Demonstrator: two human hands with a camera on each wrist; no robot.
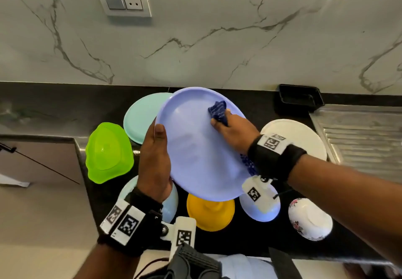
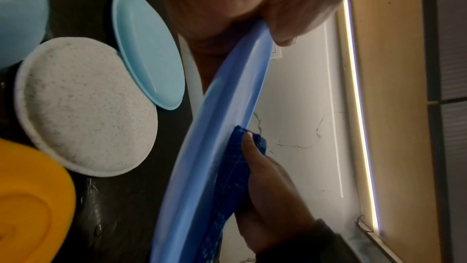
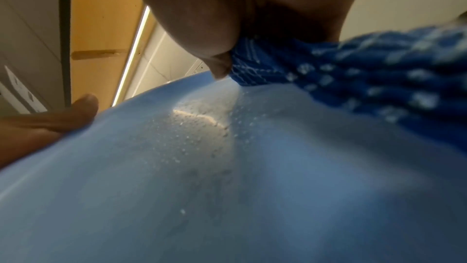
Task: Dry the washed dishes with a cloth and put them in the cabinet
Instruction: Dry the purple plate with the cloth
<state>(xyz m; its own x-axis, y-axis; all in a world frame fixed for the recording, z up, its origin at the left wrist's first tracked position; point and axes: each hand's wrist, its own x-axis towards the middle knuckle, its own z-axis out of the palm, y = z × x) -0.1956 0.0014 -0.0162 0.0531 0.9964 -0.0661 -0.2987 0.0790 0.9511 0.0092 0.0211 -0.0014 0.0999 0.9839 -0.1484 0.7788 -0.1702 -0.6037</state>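
Note:
A large lavender-blue plate [image 1: 195,148] is held tilted above the black counter. My left hand [image 1: 155,159] grips its left rim, thumb on the upper face. My right hand [image 1: 232,131] pinches a dark blue patterned cloth [image 1: 218,110] and presses it against the plate's upper right part. In the left wrist view the plate [image 2: 215,147] shows edge-on with the cloth [image 2: 235,167] on it. In the right wrist view, water droplets dot the plate [image 3: 227,187] below the cloth [image 3: 353,79].
On the counter [image 1: 43,109] below lie a mint plate [image 1: 141,115], a green bowl [image 1: 108,152], a yellow bowl [image 1: 211,213], a white speckled plate [image 1: 304,135], a small lavender dish [image 1: 263,211], a floral bowl [image 1: 309,220] and a pale blue bowl [image 1: 169,209]. A black tray [image 1: 298,98] and steel drainboard [image 1: 359,131] sit right.

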